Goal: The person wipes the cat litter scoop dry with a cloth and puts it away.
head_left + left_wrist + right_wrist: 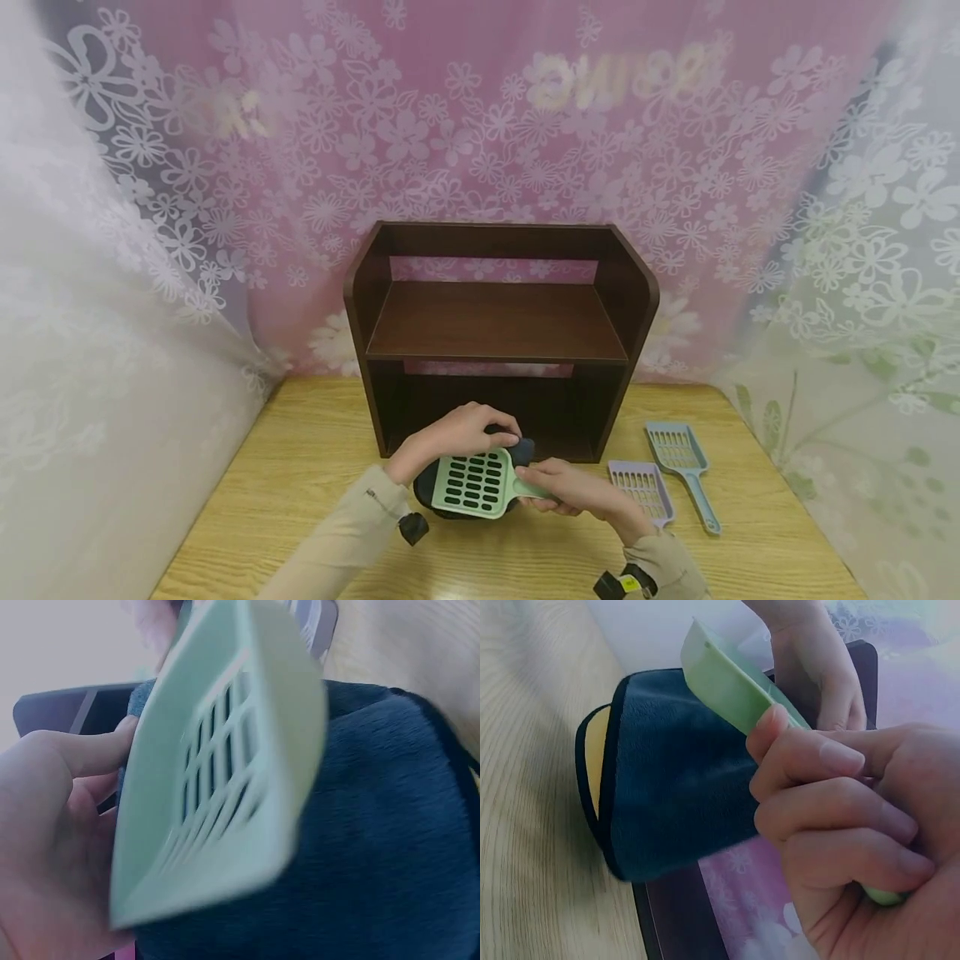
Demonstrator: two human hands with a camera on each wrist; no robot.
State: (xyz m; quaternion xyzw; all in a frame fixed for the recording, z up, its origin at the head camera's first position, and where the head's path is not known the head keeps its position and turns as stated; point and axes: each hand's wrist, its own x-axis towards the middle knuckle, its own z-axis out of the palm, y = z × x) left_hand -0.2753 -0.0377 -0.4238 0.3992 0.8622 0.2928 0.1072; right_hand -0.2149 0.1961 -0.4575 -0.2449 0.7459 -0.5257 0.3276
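Observation:
My right hand (pixel 573 487) grips the handle of a pale green slotted litter scoop (pixel 289 742), fingers curled round it. My left hand (pixel 468 429) holds a dark blue plush cloth (pixel 390 817) by its upper part, with the thumb on the near side. The cloth has black edging, and a strip of yellow shows behind it in the right wrist view. In the head view the scoop overlaps the cloth, its slotted face turned up toward the head camera. Most of the cloth is hidden behind the scoop there.
A dark brown two-tier shelf (pixel 498 321) stands behind the hands on the wooden table (pixel 300 467). To the right lie a purple slotted scoop (pixel 670 502) and a blue-grey one (pixel 701 496). Floral curtains (pixel 480 150) surround the table at the back and sides.

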